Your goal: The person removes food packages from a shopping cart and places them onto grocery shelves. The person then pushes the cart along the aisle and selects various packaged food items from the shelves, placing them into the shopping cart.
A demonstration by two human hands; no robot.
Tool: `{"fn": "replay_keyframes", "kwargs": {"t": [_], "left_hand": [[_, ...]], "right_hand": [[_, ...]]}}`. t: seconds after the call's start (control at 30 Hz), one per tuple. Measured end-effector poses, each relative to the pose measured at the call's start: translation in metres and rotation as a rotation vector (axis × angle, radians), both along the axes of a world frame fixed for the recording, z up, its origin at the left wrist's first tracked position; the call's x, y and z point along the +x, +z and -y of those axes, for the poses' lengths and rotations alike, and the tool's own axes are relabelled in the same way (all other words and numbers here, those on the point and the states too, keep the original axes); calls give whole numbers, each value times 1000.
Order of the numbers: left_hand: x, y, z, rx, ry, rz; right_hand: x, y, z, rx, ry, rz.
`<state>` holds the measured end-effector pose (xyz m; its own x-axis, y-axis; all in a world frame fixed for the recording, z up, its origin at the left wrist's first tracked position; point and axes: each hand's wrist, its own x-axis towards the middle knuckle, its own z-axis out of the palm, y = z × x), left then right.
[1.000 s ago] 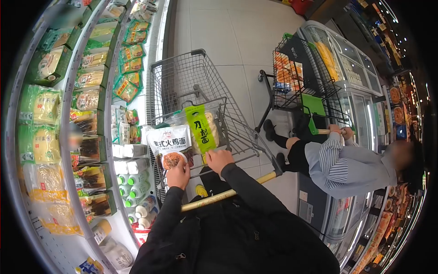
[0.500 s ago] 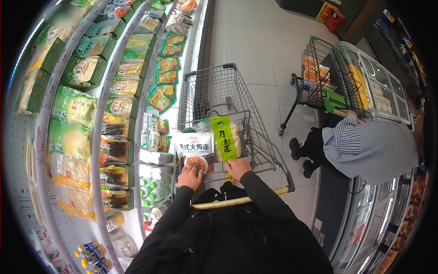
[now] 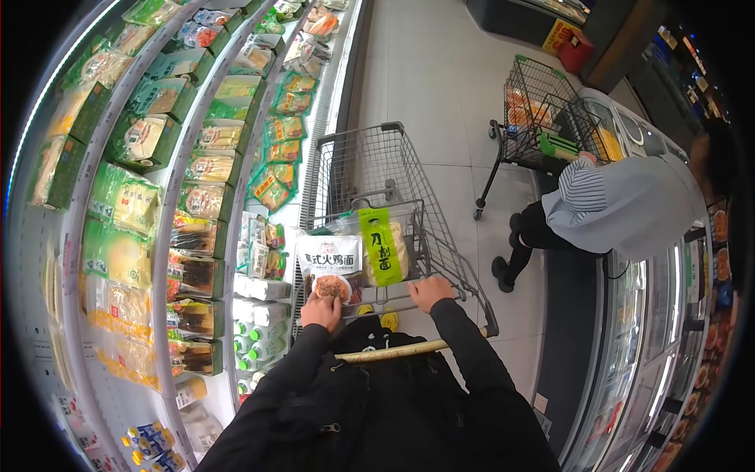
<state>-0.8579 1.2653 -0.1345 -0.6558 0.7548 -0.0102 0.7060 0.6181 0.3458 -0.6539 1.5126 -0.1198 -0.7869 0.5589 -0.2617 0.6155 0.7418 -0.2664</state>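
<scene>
My left hand [image 3: 322, 311] is closed on the lower edge of a white noodle packet [image 3: 330, 259], which has a round picture of noodles on its front. The packet leans in the child-seat end of a metal shopping cart [image 3: 370, 161]. Just right of it stands a clear noodle bag with a bright green label [image 3: 382, 248]. My right hand [image 3: 432, 293] is wrapped around a grey crossbar of the cart, below and to the right of that bag. Closer to my body runs the cart's pale yellow handle [image 3: 401, 348], with neither hand on it.
Refrigerated shelves [image 3: 177, 157] with packed noodles, tofu-like packs and bottles [image 3: 259, 342] line the left side, close to the cart. On the right, a person in a grey top [image 3: 629, 208] holds another cart [image 3: 543, 106] beside freezer cases [image 3: 621, 377]. Tiled floor [image 3: 425, 79] stretches ahead.
My right hand has left the lower end of the green-labelled bag and moved right onto the cart's crossbar. My left hand stays at the white packet. The other person has shifted forward.
</scene>
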Motion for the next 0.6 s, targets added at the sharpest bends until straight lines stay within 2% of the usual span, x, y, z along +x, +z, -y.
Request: {"fn": "replay_keyframes", "kwargs": {"t": [0.33, 0.53, 0.6], "left_hand": [[-22, -4, -33, 48, 0, -72], [-51, -8, -74, 63, 17, -41], [-60, -3, -94, 50, 29, -31]], "right_hand": [[-16, 4, -28, 16, -8, -68], [-41, 0, -66, 37, -33, -44], [-49, -1, -81, 25, -73, -111]]}}
